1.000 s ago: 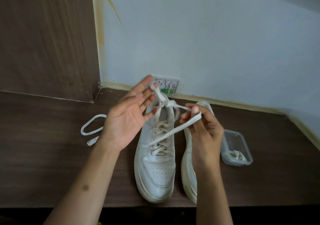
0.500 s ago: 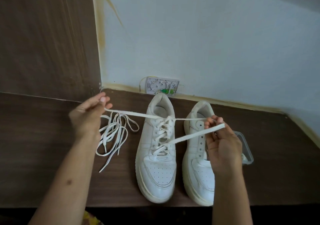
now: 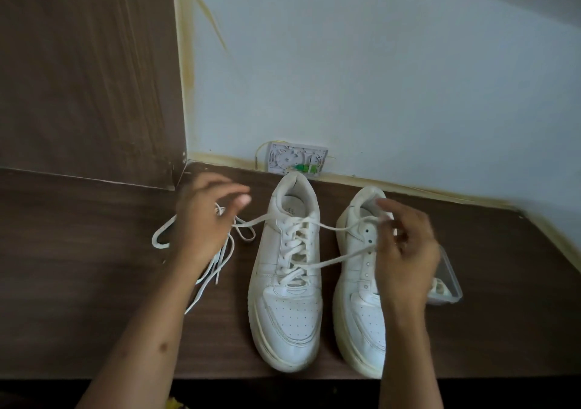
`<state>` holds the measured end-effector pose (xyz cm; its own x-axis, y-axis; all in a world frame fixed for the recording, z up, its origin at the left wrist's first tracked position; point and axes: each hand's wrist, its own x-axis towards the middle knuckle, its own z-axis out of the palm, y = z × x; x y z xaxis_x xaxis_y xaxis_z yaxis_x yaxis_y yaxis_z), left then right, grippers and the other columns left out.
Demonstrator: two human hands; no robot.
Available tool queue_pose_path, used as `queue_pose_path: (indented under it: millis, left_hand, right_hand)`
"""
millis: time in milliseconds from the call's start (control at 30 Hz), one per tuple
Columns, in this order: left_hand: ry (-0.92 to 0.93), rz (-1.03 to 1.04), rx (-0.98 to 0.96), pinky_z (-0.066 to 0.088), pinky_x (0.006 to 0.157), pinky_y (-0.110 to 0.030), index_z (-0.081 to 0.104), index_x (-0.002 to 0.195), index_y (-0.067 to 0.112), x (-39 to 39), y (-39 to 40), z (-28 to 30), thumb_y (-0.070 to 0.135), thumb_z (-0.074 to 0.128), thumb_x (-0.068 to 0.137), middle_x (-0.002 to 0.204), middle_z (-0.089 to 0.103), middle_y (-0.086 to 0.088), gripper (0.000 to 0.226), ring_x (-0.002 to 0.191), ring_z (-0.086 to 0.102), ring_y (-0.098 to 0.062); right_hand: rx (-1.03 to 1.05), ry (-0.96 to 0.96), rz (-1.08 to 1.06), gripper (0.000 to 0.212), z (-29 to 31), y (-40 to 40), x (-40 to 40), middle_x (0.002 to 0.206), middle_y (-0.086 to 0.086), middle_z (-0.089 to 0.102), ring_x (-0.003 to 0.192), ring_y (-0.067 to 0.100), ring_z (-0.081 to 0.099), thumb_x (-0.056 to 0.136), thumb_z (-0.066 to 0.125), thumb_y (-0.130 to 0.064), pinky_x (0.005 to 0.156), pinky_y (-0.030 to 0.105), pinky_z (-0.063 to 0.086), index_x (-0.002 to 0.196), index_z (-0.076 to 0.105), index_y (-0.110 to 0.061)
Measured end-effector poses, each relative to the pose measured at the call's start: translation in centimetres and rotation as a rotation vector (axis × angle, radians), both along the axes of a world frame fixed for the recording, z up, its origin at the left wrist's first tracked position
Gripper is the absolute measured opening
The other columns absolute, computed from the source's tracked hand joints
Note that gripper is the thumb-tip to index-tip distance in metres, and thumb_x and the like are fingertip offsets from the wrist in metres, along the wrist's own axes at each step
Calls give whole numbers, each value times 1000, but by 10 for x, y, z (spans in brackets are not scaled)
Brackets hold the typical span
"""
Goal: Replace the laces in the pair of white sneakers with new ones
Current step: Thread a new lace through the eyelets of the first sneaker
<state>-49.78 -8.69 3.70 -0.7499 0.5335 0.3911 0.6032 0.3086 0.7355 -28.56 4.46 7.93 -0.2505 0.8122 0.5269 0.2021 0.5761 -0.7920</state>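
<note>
Two white sneakers stand side by side on the dark wooden table, toes toward me. The left sneaker [image 3: 286, 282] is laced with a white lace [image 3: 333, 260]; its two ends trail off sideways. The right sneaker [image 3: 358, 286] shows bare eyelets. My right hand [image 3: 405, 251] is over the right sneaker, fingers curled round the lace strands that run to it, index finger raised. My left hand [image 3: 201, 223] hovers left of the laced sneaker with thumb and fingers apart; the other lace end sags toward it and passes beneath it.
A pile of loose white laces [image 3: 220, 260] lies under and beside my left hand. A clear plastic container [image 3: 451, 282] with lace inside sits right of the shoes. A wall socket box [image 3: 295, 160] is behind them. A wooden panel [image 3: 88, 78] stands at the left.
My left hand moved right, toward the laced sneaker, and its pinch opened; the lace end on that side went slack. My right hand rose slightly, still holding its strands.
</note>
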Motion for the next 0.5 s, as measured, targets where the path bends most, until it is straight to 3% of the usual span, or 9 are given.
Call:
queue_pose_path:
  millis: [100, 200, 300, 400, 500]
  left_hand:
    - [-30, -372, 20, 38, 94, -15, 74, 108, 30, 18, 14, 6, 52, 66, 78, 106, 64, 17, 38, 103, 55, 2]
    - [72, -371, 48, 35, 98, -13, 77, 97, 28, 24, 24, 1, 43, 73, 75, 93, 69, 18, 27, 91, 60, 0]
    - [109, -324, 54, 20, 111, -14, 77, 89, 25, 19, 26, -4, 25, 76, 81, 83, 69, 14, 8, 80, 61, -3]
    - [138, -314, 22, 27, 110, -24, 72, 88, 19, 19, 26, -7, 11, 69, 88, 83, 68, 10, 8, 77, 58, -4]
    - [80, -322, -82, 40, 85, -24, 66, 91, 15, 21, 24, -6, 11, 60, 95, 87, 60, 8, 9, 83, 53, -9]
  right_hand:
    - [32, -233, 196, 19, -9, -5, -13, 97, -19, 68, 96, 9, 60, 93, 66, -21, 77, 19, 47, 111, 69, -28]
    - [80, -452, 191, 18, -21, -10, -23, 84, -19, 68, 99, 18, 55, 89, 69, -32, 86, 33, 45, 107, 71, -29]
    - [160, -444, 165, 6, -21, -11, -24, 71, -23, 59, 90, 23, 51, 89, 71, -21, 82, 44, 45, 91, 76, -24]
    - [138, -426, 173, 8, -17, -5, -18, 70, -11, 65, 90, 23, 52, 86, 72, -11, 81, 43, 45, 80, 76, -16]
    - [22, -475, 224, 10, -13, -2, -11, 69, -13, 64, 89, 19, 56, 87, 72, -19, 75, 29, 44, 77, 74, -19]
